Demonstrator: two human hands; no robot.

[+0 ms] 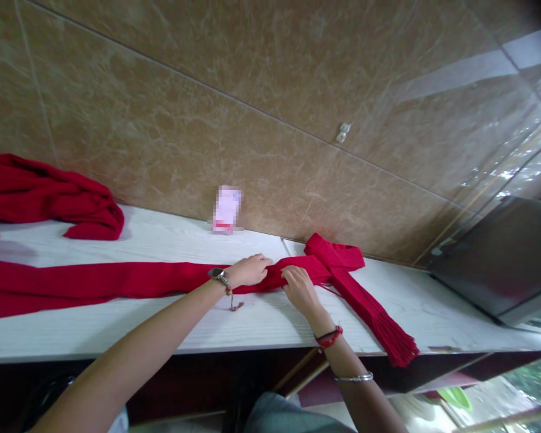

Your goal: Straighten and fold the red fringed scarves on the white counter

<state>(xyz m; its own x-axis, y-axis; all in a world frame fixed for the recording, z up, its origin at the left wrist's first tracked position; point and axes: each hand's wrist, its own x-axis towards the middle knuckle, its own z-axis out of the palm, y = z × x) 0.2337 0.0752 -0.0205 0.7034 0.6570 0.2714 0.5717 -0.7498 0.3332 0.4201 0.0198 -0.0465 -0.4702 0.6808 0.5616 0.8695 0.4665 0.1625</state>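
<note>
Resting close together on a long red cloth (153, 279), the left hand (250, 270) and right hand (300, 287) likely steady its soft layers. Each grip is partly curled against the fabric; whether either pinches it cannot be told. The cloth runs left to right, probably because the table (162, 337) is narrow; a bunched red cloth (49, 195) sits far left.

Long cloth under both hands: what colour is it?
The long cloth is solid red, best seen in the head view.
</note>
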